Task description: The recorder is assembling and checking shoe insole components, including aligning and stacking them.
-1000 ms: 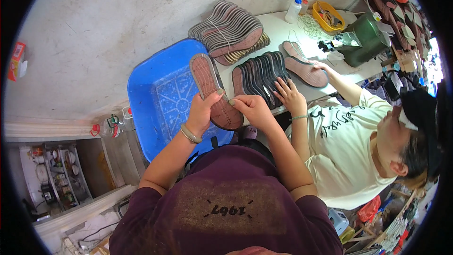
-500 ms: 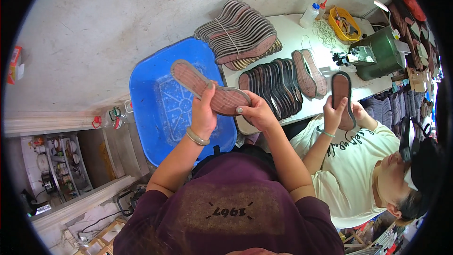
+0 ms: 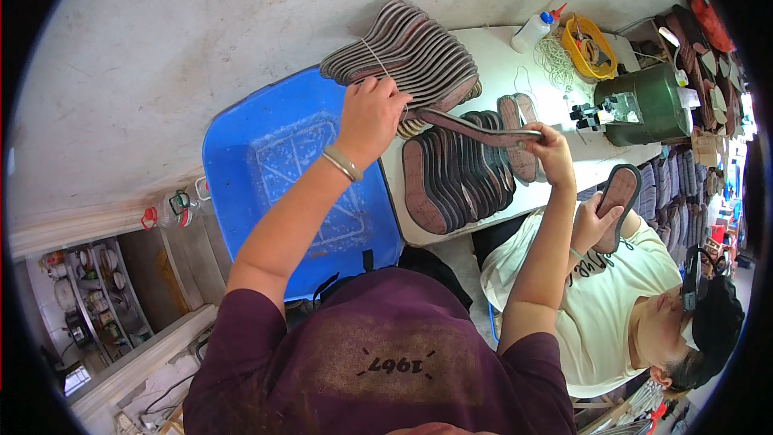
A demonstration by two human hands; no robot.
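My right hand (image 3: 551, 153) pinches one end of a reddish-brown shoe sole (image 3: 475, 129) with a dark rim, turned nearly edge-on. The sole's far end reaches the lower edge of a thick bundle of soles (image 3: 403, 48), close to my left hand (image 3: 372, 117). A thin pale string (image 3: 374, 56) runs over that bundle down to the closed fingers of my left hand, which appear to grip it. Those fingertips are partly hidden. Below the held sole, a row of dark-rimmed soles (image 3: 455, 173) stands on the white table (image 3: 503, 44).
A blue plastic tub (image 3: 233, 153) adjoins the table's left end. Toward the back are a white bottle (image 3: 531, 34), loose cord (image 3: 554, 63), a yellow basket (image 3: 573, 52) and a green container (image 3: 652, 101). At right, a co-worker in a cream shirt (image 3: 596, 322) holds another sole (image 3: 622, 201).
My left hand has left the sole and moved up to the bundle's string. My right hand has carried the sole right and up, turning it edge-on. The co-worker's sole is lower and tilted.
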